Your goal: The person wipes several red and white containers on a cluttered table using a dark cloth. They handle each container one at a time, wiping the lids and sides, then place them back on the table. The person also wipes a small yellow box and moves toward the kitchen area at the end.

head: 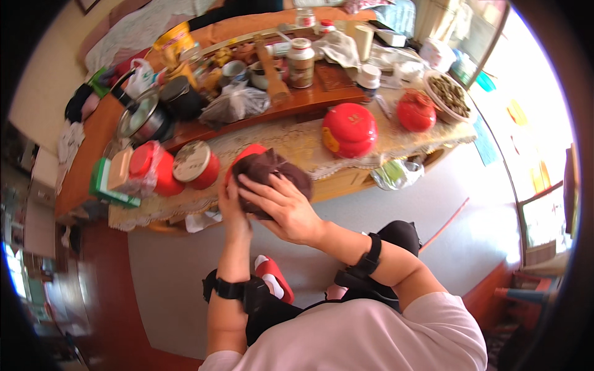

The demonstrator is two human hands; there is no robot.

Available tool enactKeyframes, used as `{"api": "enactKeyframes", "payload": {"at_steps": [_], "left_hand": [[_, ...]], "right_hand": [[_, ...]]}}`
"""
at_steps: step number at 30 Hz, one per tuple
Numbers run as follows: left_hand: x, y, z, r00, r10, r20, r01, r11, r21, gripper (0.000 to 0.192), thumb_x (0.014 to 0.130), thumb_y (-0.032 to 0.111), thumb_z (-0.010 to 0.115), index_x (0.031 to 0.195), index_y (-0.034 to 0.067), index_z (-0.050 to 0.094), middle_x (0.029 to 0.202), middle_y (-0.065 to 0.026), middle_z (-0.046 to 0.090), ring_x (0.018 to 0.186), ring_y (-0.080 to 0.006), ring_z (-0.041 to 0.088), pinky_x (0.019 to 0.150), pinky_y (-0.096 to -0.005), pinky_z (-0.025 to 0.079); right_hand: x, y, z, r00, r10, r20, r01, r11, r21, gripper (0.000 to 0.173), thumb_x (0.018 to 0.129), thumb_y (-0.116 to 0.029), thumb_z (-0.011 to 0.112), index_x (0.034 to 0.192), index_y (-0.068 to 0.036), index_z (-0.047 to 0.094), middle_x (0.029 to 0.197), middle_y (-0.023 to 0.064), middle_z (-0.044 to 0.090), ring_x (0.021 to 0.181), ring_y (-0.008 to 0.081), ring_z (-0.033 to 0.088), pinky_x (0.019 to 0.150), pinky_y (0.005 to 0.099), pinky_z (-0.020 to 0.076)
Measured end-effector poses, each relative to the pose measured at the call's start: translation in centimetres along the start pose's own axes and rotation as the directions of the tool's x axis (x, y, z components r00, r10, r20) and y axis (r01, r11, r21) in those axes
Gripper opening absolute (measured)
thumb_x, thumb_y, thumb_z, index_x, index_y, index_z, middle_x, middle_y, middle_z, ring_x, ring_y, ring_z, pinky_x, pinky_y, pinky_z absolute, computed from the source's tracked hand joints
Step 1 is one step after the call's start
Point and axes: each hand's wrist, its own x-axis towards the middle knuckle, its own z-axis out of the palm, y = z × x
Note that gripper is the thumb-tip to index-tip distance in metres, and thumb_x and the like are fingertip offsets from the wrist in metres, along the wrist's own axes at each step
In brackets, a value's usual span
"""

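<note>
My left hand [234,206] supports the near-left side of a red object [253,150], possibly a canister, at the front edge of the low table. A dark brown cloth [292,174] covers most of it, so its full shape is hidden. My right hand [290,211] lies over the cloth with its fingers spread and pressed onto it. Just left of my hands stands a red round tin [197,164] with a pale patterned lid. A glossy red lidded jar [350,130] sits further right on the lace-edged tablecloth [287,134].
Left of the tin are a red plastic-wrapped jar [155,169] and a green box [111,185]. A saucepan [144,116], a plastic bag [239,104] and a white-capped bottle [300,65] crowd the back. At right are a red bag [416,111] and a filled bowl [450,97].
</note>
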Motion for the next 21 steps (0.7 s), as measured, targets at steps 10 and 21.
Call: {"api": "enactKeyframes", "payload": {"at_steps": [10,21], "left_hand": [[-0.5,1.1,1.3,0.974,-0.154,0.169,0.183,0.967,-0.179,0.064,0.098,0.054,0.041,0.142,0.008,0.039,0.14,-0.0086,0.049,0.124,-0.0245,0.053,0.097,-0.0428,0.049],[1.2,0.8,-0.7,0.958,-0.129,0.257,0.232,0.874,-0.427,0.076,0.093,0.066,0.035,0.13,0.001,0.052,0.123,-0.0132,0.06,0.11,-0.0254,0.06,0.097,-0.0351,0.049]], "right_hand": [[0.1,3.9,0.2,0.904,0.351,-0.243,-0.2,0.851,0.485,0.059,0.084,-0.007,0.063,0.14,-0.009,0.046,0.148,0.0182,0.038,0.132,0.0384,0.04,0.11,0.0471,0.0337],[-0.4,0.4,2.5,0.995,-0.04,-0.093,0.035,0.998,-0.057,0.082,0.069,-0.007,0.069,0.145,-0.011,0.04,0.154,0.0094,0.034,0.137,0.0371,0.034,0.113,0.0491,0.0323]]}}
